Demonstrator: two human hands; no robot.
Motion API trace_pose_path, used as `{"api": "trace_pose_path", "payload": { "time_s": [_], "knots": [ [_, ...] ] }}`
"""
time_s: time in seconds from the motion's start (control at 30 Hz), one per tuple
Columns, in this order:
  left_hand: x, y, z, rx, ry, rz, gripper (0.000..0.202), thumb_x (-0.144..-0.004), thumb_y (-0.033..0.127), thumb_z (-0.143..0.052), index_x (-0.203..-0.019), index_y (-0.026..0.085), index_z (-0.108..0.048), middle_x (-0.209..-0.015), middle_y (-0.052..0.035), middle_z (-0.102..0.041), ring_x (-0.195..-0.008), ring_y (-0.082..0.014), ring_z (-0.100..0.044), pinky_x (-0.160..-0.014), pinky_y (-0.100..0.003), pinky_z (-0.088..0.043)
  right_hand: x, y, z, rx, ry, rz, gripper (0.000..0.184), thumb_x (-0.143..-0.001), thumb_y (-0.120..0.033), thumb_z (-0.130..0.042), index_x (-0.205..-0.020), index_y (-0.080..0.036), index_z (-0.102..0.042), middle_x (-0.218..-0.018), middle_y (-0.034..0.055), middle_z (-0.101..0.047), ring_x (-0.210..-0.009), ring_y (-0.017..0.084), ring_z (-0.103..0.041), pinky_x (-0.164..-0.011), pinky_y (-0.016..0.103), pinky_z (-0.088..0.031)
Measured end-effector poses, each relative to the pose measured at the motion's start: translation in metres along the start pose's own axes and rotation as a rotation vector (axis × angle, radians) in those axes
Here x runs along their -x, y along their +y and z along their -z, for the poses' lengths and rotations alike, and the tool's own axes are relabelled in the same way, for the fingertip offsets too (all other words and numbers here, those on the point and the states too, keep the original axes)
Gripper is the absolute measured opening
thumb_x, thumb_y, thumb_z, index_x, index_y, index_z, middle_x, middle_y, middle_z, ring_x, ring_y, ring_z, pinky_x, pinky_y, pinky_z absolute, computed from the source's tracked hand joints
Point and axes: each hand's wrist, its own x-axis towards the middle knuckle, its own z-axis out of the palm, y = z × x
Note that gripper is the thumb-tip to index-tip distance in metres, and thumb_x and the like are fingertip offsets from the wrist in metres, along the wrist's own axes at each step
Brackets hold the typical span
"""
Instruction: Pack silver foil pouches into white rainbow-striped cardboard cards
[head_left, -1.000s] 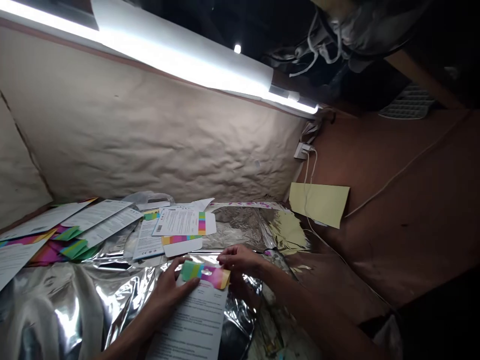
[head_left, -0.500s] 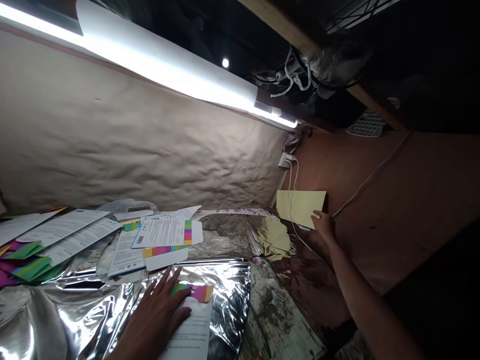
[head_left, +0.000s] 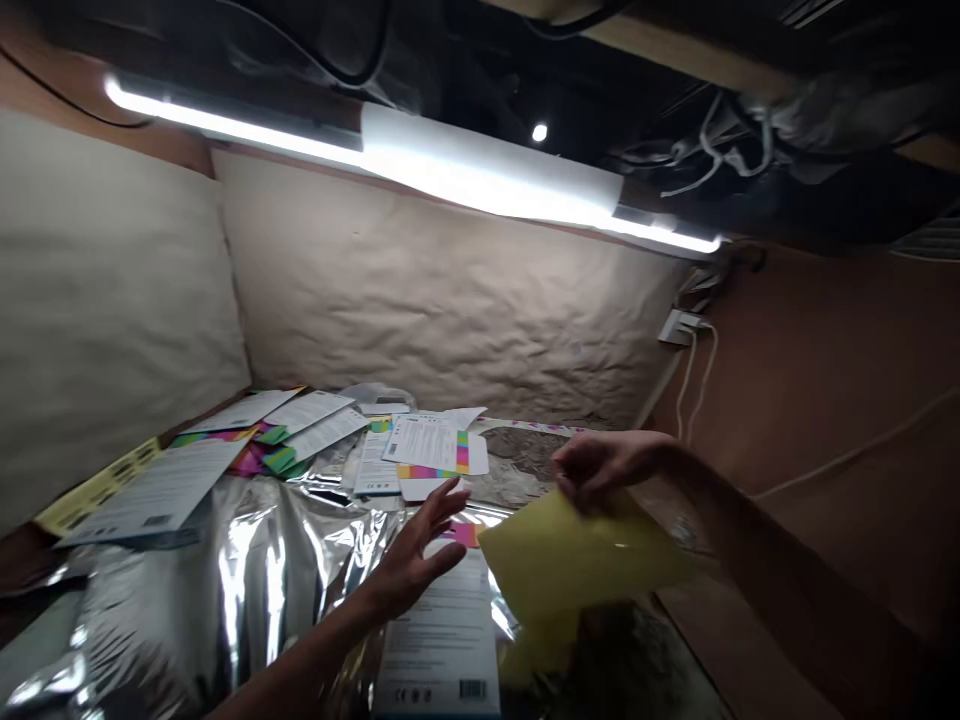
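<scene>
My right hand [head_left: 607, 465] pinches the top edge of a yellow sheet [head_left: 585, 555], which hangs tilted over the right part of the table and is slightly blurred. My left hand [head_left: 420, 550] is raised with its fingers apart and holds nothing. Beneath it lies a white printed card packet [head_left: 442, 635] with a colourful top flap [head_left: 459, 534], flat on the silver foil [head_left: 262, 590]. The lower part of the yellow sheet covers some of the foil and the worn table behind it.
More printed packets [head_left: 424, 442] lie at the back centre, and a pile of them [head_left: 165, 490] is at the left beside a yellow printed strip [head_left: 97, 490]. A lit tube lamp [head_left: 487, 170] hangs above. Cables run from a wall socket [head_left: 679, 327] at the right.
My right hand has brought the yellow sheet from the right wall to over the table. My left hand has lifted off the packet. The view has turned to the left.
</scene>
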Motion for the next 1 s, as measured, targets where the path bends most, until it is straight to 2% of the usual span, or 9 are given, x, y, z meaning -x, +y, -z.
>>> {"api": "trace_pose_path", "payload": {
  "time_s": [0.1, 0.17, 0.27, 0.4, 0.5, 0.6, 0.7, 0.83, 1.0],
  "knots": [
    [-0.001, 0.006, 0.002, 0.237, -0.066, 0.096, 0.075, -0.080, 0.054, -0.070, -0.143, 0.021, -0.047, -0.137, -0.0155, -0.057, -0.119, -0.0286, -0.058, -0.092, -0.038, -0.051, -0.059, 0.005, 0.010, 0.129, -0.135, -0.048, 0.044, -0.063, -0.033, -0.080, -0.101, -0.015, -0.066, -0.075, -0.0023, -0.066, -0.063, 0.012, -0.060, -0.057, 0.021, -0.047],
    [-0.001, 0.003, 0.005, 0.295, -0.016, 0.227, 0.060, -0.077, 0.052, -0.074, -0.123, 0.015, -0.065, -0.109, -0.0127, -0.069, -0.091, -0.0222, -0.067, -0.070, -0.029, -0.053, -0.088, 0.003, 0.014, 0.316, -0.075, -0.059, 0.052, -0.062, -0.029, -0.080, -0.110, -0.017, -0.067, -0.076, -0.0022, -0.068, -0.063, 0.013, -0.062, -0.057, 0.021, -0.047],
    [-0.002, -0.005, 0.011, 0.447, 0.171, 0.430, 0.051, -0.065, 0.040, -0.087, -0.103, 0.010, -0.070, -0.075, -0.0038, -0.069, -0.062, -0.0107, -0.062, -0.058, -0.021, -0.049, -0.117, -0.007, 0.014, 0.611, 0.241, 0.038, 0.053, -0.064, -0.016, -0.077, -0.116, -0.018, -0.068, -0.081, 0.0005, -0.070, -0.072, 0.017, -0.064, -0.066, 0.024, -0.048],
    [-0.005, -0.013, 0.019, 0.601, 0.289, 0.548, 0.052, -0.057, 0.028, -0.093, -0.099, 0.008, -0.070, -0.080, -0.0057, -0.071, -0.061, -0.0086, -0.063, -0.061, -0.019, -0.052, -0.136, -0.014, -0.014, 0.732, 0.698, 0.194, 0.045, -0.086, -0.007, -0.051, -0.130, -0.018, -0.057, -0.110, 0.0114, -0.068, -0.101, 0.023, -0.061, -0.089, 0.033, -0.044],
    [-0.008, -0.014, 0.021, 0.674, 0.391, 0.538, 0.040, -0.060, 0.025, -0.091, -0.090, 0.009, -0.070, -0.083, -0.0050, -0.071, -0.066, -0.0070, -0.065, -0.065, -0.015, -0.053, -0.141, 0.000, -0.060, 0.774, 1.036, 0.368, 0.030, -0.092, -0.018, -0.052, -0.122, -0.019, -0.061, -0.110, 0.0113, -0.067, -0.098, 0.024, -0.060, -0.086, 0.036, -0.046],
    [-0.011, -0.012, 0.021, 0.712, 0.475, 0.495, 0.031, -0.063, 0.024, -0.089, -0.083, 0.012, -0.069, -0.081, -0.0017, -0.070, -0.068, -0.0057, -0.065, -0.069, -0.013, -0.053, -0.145, 0.030, -0.106, 0.827, 0.924, 0.440, 0.042, -0.082, -0.028, -0.072, -0.122, -0.023, -0.060, -0.112, 0.0082, -0.067, -0.096, 0.027, -0.061, -0.080, 0.039, -0.050],
    [-0.011, -0.013, 0.020, 0.695, 0.483, 0.472, 0.031, -0.063, 0.028, -0.089, -0.079, 0.011, -0.068, -0.078, -0.0031, -0.071, -0.067, -0.0079, -0.067, -0.068, -0.015, -0.053, -0.155, 0.064, -0.130, 0.859, 0.931, 0.473, 0.032, -0.085, -0.017, -0.066, -0.116, -0.023, -0.063, -0.111, 0.0074, -0.068, -0.095, 0.026, -0.061, -0.079, 0.040, -0.051],
    [-0.009, -0.013, 0.017, 0.608, 0.446, 0.458, 0.038, -0.060, 0.034, -0.090, -0.080, 0.009, -0.069, -0.077, -0.0077, -0.072, -0.068, -0.0139, -0.070, -0.060, -0.017, -0.051, -0.172, 0.097, -0.133, 0.695, 1.091, 0.602, 0.018, -0.092, -0.012, -0.057, -0.104, -0.020, -0.066, -0.096, 0.0065, -0.070, -0.086, 0.021, -0.063, -0.074, 0.033, -0.052],
    [-0.010, -0.008, 0.014, 0.501, 0.446, 0.492, 0.039, -0.059, 0.032, -0.089, -0.084, 0.009, -0.071, -0.076, -0.0061, -0.071, -0.064, -0.0117, -0.067, -0.057, -0.017, -0.048, -0.179, 0.112, -0.135, 0.691, 1.098, 0.649, 0.025, -0.091, -0.010, -0.058, -0.113, -0.019, -0.066, -0.100, 0.0078, -0.069, -0.088, 0.020, -0.062, -0.075, 0.033, -0.053]
  ]
}}
